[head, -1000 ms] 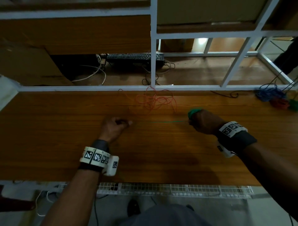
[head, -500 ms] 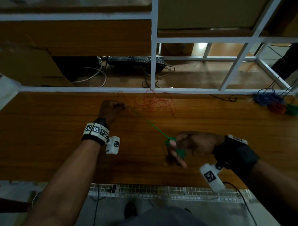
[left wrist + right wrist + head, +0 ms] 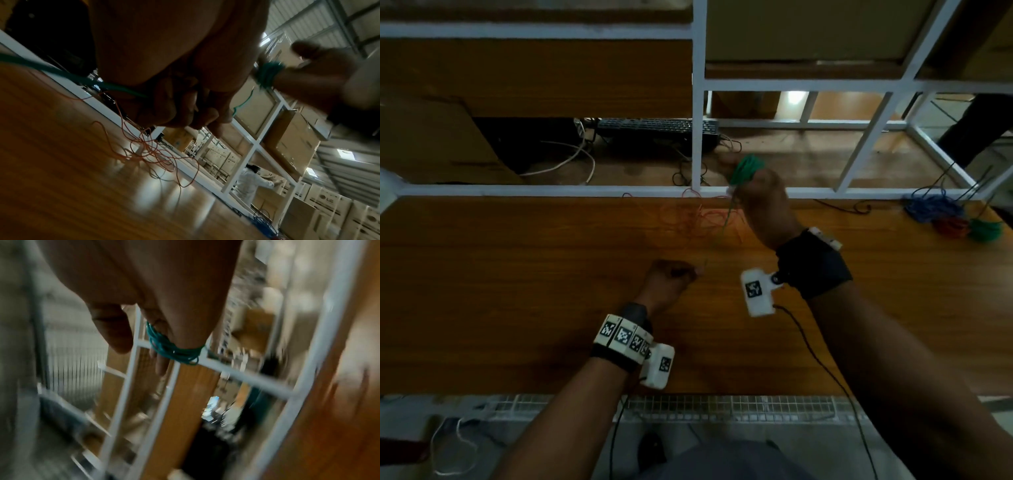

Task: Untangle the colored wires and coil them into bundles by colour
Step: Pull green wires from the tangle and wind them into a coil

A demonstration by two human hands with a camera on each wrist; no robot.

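Nearest, low on the counter [image 3: 517,291], a curled left hand [image 3: 669,277] pinching the green wire [image 3: 86,79]. Beyond it, the raised right hand [image 3: 767,209], fingers [image 3: 162,365] roughly straight with green turns wound round them, above the loose red wire tangle [image 3: 688,219]. Far right by the counter's back edge, close together: blue bundle [image 3: 928,207], red bundle [image 3: 950,226], green bundle [image 3: 984,230].

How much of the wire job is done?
Done: a blue bundle, a red bundle and a green bundle lie at the table's right end. In hand: green wire is wound round fingers of the right hand, its tail pinched by the left hand. Left: the loose orange wire, uncoiled.
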